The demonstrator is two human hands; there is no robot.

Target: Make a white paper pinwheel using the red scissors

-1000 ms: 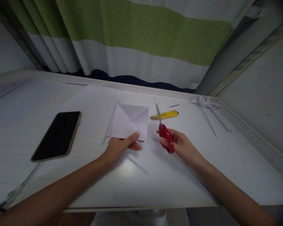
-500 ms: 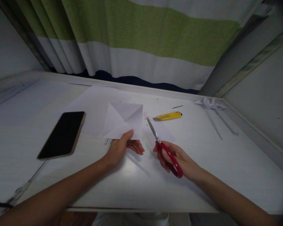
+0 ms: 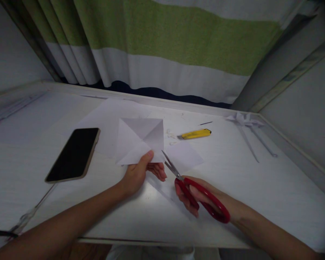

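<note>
Right hand grips red scissors, blades slightly parted, pointing up-left toward folded paper pinched by left hand.

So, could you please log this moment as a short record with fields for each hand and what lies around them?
left hand: left hand pinches the near corner of the folded white paper, raised off the table
right hand: right hand holds the red scissors, blades parted, tips pointing at the paper's corner
nearby: black phone to the left; yellow utility knife behind; flat paper sheets under the folded paper
</note>
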